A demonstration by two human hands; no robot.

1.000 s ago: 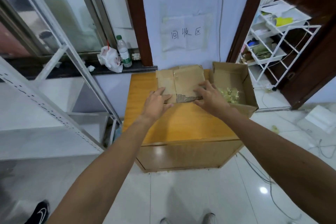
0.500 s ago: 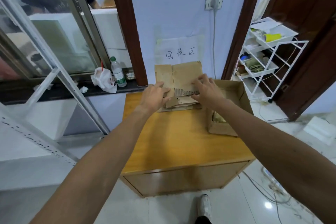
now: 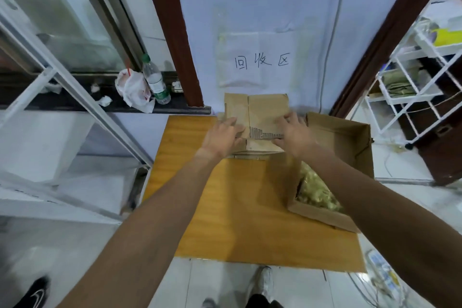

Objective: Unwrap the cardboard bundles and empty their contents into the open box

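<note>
Head view: the left hand [image 3: 222,136] and right hand [image 3: 293,135] curl their fingers on the cardboard bundle [image 3: 265,112] between them, not yet emptied, I judge. The open box [image 3: 350,132] beside the right hand already holds yellowish pieces [image 3: 315,190].

"回收区" handwritten on wall paper sheet [image 3: 252,61]

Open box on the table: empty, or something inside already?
Not empty. The open box holds a heap of yellowish-green contents at its near end.
</note>
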